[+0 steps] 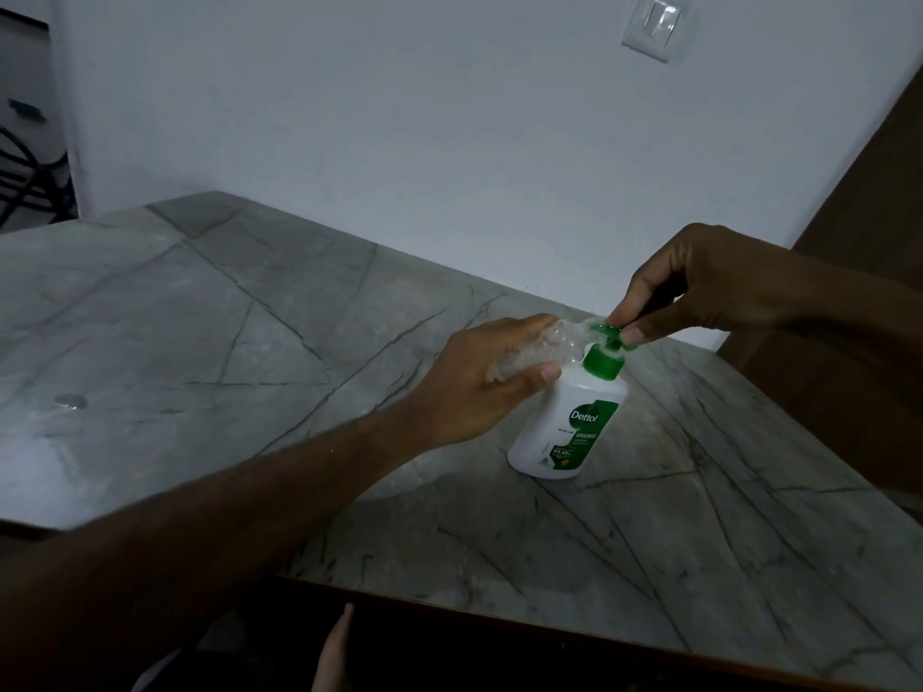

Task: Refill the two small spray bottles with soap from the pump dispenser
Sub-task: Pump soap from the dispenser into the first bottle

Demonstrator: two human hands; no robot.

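While the left hand [482,379] reaches in from the lower left with its forearm stretched across the table [210,312], its fingers and thumb curl round a small clear spray bottle [542,349], holding it tilted on its side with the mouth up against the green nozzle of the pump dispenser [569,422]. That white soap bottle stands upright on the table, right of centre. From the right edge the right hand [699,287] comes in above it, wrist raised, thumb and fingertips pinching the green pump head [612,337] from above.
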